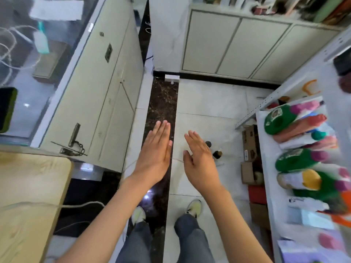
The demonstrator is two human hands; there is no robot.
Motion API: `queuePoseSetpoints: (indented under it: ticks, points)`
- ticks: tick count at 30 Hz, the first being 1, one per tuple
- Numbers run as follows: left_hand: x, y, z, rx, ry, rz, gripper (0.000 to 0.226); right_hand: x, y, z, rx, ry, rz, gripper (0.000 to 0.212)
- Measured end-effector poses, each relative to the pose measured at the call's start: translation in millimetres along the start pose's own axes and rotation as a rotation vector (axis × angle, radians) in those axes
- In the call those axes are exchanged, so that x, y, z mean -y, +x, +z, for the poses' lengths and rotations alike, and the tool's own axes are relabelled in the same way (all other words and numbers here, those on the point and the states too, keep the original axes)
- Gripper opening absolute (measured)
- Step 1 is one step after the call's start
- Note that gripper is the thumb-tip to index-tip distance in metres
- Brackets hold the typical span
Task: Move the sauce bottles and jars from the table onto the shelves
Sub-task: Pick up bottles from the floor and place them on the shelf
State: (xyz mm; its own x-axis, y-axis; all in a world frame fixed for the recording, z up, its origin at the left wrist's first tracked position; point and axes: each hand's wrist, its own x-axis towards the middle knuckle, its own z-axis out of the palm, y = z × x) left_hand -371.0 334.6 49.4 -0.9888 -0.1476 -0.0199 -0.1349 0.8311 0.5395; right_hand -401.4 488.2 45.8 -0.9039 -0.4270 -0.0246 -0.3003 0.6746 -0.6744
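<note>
While left hand (154,152) and right hand (199,160) hang flat, empty — nothing gripped. Could kick small bottles (213,149) at two o'clock — underfoot.

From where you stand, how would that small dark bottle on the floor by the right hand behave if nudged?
The small dark bottle stands upright and looks narrow, so it would probably tip easily. The floor tile looks glossy, so it may slide or roll on. Material is unclear; treat it as breakable. Both the left hand and the right hand are open and empty.
</note>
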Motion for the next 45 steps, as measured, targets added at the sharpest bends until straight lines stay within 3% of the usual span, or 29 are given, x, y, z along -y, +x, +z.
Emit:
queuePoseSetpoints:
  ticks: [9,15,27,31,35,40,45]
  points:
    - [-80,59,138,0.128,-0.175,-0.039,0.053,-151,22,-46,-0.028,0.070,0.219,0.046]
    - [-87,108,231,0.173,-0.419,-0.257,0.050,-224,48,-48,0.044,0.052,0.355,0.046]
    - [5,180,439,0.402,-0.243,-0.327,0.051,-417,100,49,0.171,0.039,0.634,0.044]
    - [45,203,530,0.417,-0.186,-0.328,0.051,-505,124,104,0.265,-0.013,0.648,0.048]
    - [87,208,616,0.440,0.015,-0.237,0.056,-592,135,166,0.306,-0.093,0.654,0.052]
    - [135,213,684,0.610,0.234,-0.412,0.069,-682,139,235,0.325,-0.158,0.740,0.059]
    - [178,210,716,0.493,0.226,-0.419,0.048,-733,154,275,0.211,-0.038,0.779,0.066]
